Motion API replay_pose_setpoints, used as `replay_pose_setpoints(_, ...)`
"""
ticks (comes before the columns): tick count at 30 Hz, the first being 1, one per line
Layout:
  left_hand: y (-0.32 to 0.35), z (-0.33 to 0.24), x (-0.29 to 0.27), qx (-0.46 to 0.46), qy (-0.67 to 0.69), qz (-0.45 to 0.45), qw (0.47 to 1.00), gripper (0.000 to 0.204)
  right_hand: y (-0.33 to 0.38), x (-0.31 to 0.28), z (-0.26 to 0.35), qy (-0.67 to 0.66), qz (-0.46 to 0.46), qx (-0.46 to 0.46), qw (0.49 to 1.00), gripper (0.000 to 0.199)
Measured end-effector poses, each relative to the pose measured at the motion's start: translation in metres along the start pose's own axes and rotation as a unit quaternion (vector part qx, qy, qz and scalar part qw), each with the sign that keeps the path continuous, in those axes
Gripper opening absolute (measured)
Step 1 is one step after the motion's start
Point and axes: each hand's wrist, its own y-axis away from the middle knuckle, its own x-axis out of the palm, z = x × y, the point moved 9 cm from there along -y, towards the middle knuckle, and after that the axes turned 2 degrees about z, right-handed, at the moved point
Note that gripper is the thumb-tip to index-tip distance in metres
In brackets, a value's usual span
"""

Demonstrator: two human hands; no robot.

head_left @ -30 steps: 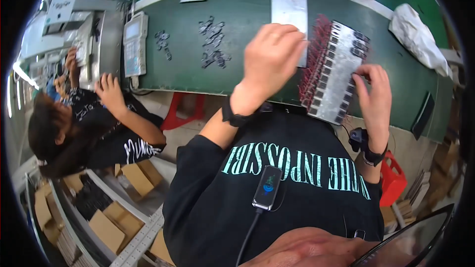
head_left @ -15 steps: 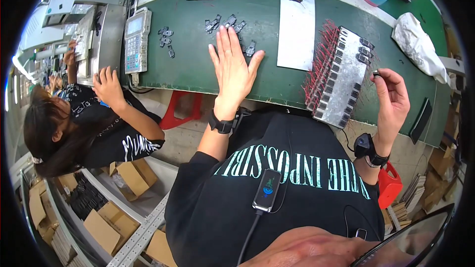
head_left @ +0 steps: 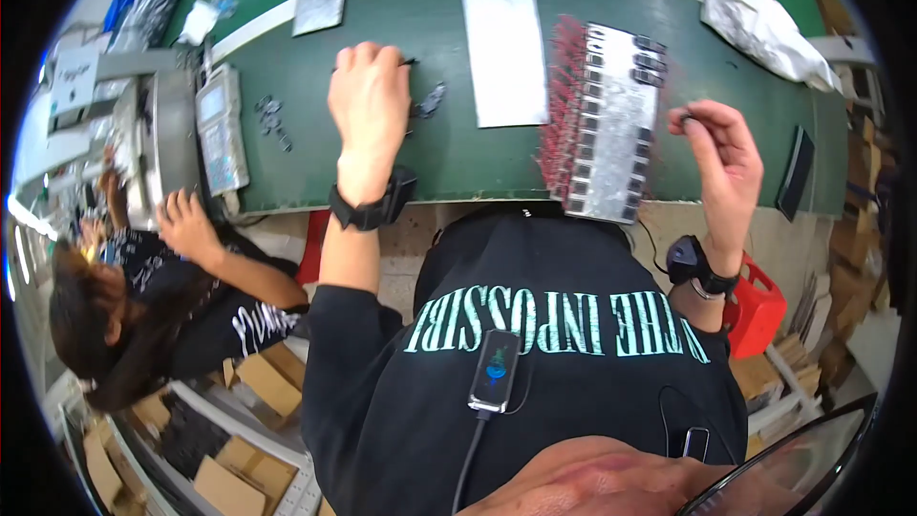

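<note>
My left hand point(head_left: 370, 100) is curled, knuckles up, over the spot where small black plastic parts lie. Dark bits peek out beside its fingers, but what they grip is hidden. A few black parts point(head_left: 432, 98) lie just right of it. My right hand point(head_left: 723, 148) pinches a small black piece point(head_left: 687, 119) between thumb and fingertips, above the table's right side. Left of that hand lies a metal plate point(head_left: 611, 124) with black square parts in rows along both sides. Thin red wires point(head_left: 562, 105) bristle from its left edge.
A white board point(head_left: 506, 67) with one dark part on it lies between my hands. Further left are more black parts point(head_left: 272, 119) and a grey keypad device point(head_left: 222, 129). White cloth point(head_left: 764, 29) lies at the far right. A co-worker's hand point(head_left: 189, 227) is at the left.
My left hand has gone from flat with fingers spread to curled over the black parts. My right hand keeps its pinch on the small piece. The view has shifted.
</note>
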Motion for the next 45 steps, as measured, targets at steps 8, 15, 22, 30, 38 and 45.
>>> replay_pose_setpoints(8, -0.012, -0.107, -0.014, 0.004, 0.443, 0.098, 0.891, 0.022, -0.011, 0.052, 0.014, 0.029, 0.116, -0.064, 0.991, 0.016)
replay_pose_setpoints(15, 0.003, -0.146, 0.025, -0.132, 0.752, 0.249, 0.596, 0.029, -0.021, 0.054, -0.014, -0.002, 0.091, 0.01, 0.996, 0.015)
replay_pose_setpoints(22, -0.001, -0.145, 0.014, -0.038, 0.674, 0.156, 0.721, 0.03, -0.026, 0.053, -0.013, 0.025, 0.089, -0.022, 0.995, 0.017)
replay_pose_setpoints(30, -0.003, -0.139, 0.017, -0.041, 0.634, 0.127, 0.762, 0.032, -0.027, 0.056, 0.0, 0.066, 0.094, -0.051, 0.992, 0.017)
replay_pose_setpoints(38, -0.001, -0.142, 0.017, -0.018, 0.64, 0.157, 0.752, 0.033, -0.028, 0.062, 0.009, 0.102, 0.107, -0.091, 0.985, 0.013)
replay_pose_setpoints(45, -0.001, -0.145, 0.016, -0.009, 0.647, 0.169, 0.744, 0.035, -0.032, 0.058, -0.007, 0.023, 0.108, -0.059, 0.992, 0.01)
